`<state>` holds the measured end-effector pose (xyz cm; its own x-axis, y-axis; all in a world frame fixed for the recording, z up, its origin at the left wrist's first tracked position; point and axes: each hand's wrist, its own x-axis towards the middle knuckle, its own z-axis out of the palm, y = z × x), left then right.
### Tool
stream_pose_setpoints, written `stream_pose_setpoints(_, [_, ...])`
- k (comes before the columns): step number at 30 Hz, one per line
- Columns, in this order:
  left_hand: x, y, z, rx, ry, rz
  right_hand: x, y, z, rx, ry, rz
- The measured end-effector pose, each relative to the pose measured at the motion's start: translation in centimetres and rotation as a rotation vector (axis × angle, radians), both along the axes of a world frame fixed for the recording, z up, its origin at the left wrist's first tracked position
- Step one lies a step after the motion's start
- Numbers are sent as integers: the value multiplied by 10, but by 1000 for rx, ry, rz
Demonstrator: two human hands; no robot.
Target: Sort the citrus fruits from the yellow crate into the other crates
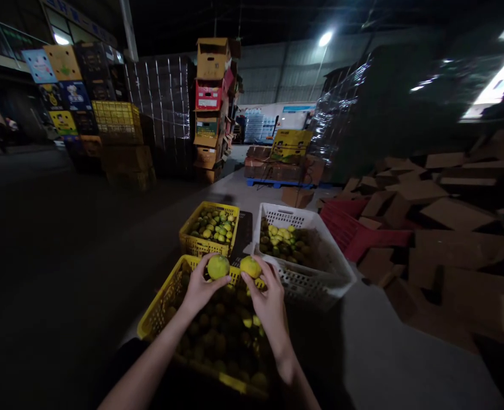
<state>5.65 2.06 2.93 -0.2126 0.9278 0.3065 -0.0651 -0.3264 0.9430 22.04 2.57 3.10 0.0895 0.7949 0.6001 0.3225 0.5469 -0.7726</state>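
My left hand (201, 289) is closed around a greenish-yellow citrus fruit (218, 267), held up between thumb and fingers. Beside it, my right hand (270, 293) grips a yellower citrus fruit (250, 266) in the same way. Both fruits are above the near yellow crate (160, 304), which holds many more fruits, mostly in shadow. Just beyond stands a second yellow crate (203, 246) filled with green and yellow fruits. To the right is a larger white crate (315, 279), partly filled with fruits toward its left side.
Flattened cardboard boxes (457, 216) lie heaped on the right, near a red crate (356, 230). Stacked cartons (209, 126) and a wrapped pallet load (166, 114) stand behind. A blue pallet (277, 183) carries boxes farther back. The left floor is dark.
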Motion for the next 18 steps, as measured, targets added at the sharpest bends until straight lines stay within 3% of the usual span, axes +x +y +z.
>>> stream_pose_setpoints(6, [14, -6, 22, -52, -230, -79, -7, -6, 9, 27, 63, 3])
stream_pose_setpoints(10, [15, -3, 25, -126, -312, -109, -2, -8, 12, -154, 278, 93])
stream_pose_setpoints(15, [12, 5, 25, -618, -527, -226, -3, -9, 17, -626, 813, 342])
stream_pose_setpoints(18, [12, 10, 23, -807, -628, -325, -6, -8, 14, -773, 951, 411])
